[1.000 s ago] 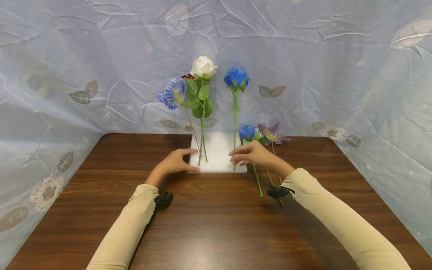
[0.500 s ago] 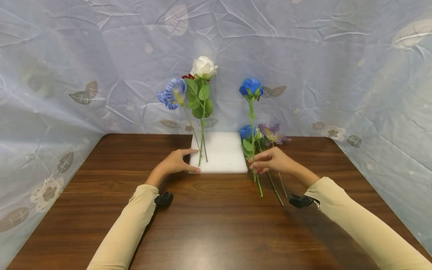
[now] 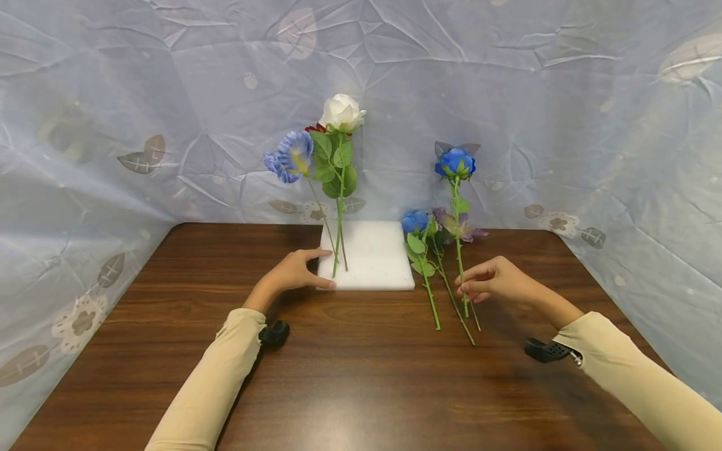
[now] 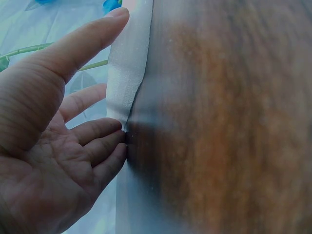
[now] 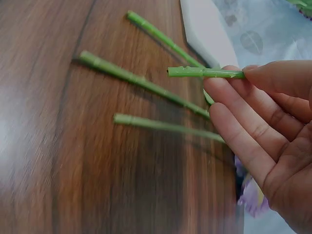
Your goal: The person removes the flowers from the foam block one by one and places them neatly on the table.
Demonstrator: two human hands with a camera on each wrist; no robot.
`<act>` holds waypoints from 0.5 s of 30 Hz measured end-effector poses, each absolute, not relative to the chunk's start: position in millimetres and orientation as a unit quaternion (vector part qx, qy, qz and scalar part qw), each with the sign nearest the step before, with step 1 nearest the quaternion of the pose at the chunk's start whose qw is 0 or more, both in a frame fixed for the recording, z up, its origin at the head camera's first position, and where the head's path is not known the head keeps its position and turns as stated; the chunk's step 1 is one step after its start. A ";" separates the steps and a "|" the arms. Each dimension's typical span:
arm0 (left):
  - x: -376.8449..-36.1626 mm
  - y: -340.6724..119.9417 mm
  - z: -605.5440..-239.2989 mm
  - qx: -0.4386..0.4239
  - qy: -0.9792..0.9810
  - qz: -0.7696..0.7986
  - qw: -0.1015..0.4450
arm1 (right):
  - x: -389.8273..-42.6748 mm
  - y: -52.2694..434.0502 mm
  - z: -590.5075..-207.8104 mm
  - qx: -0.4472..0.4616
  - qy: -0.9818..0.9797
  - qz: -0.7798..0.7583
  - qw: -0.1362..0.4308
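Observation:
In the head view, my right hand pinches the lower stem of a blue rose, held upright over the right side of the table. The cut end of its green stem pokes out past the thumb in the right wrist view. My left hand rests at the left side of a white foam block, thumb by the front corner and fingers fairly straight along the edge. Standing in the block are a white rose, a light-blue ruffled flower and a dark red flower, mostly hidden.
Right of the block lie another blue rose, a purple flower and a further stem, their cut ends toward the front. The wooden table meets a patterned cloth backdrop behind.
My right hand has carried the blue rose from over the foam block to the right and lower, above the lying stems. The left hand stays at the block.

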State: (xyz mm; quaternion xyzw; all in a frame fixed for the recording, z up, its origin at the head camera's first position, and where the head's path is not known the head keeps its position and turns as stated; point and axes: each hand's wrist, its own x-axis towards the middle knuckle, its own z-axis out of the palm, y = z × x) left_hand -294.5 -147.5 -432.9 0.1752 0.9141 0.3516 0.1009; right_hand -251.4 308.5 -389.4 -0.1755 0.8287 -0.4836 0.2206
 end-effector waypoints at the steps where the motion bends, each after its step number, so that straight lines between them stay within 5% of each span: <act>1: -294.4 -147.5 -433.1 0.175 0.914 0.352 0.101 | -250.0 312.1 -389.0 -0.176 0.833 -0.477 0.220; 15: -296.6 -148.4 -435.4 0.171 0.913 0.354 0.105 | -231.9 362.4 -382.9 -0.166 0.847 -0.448 0.235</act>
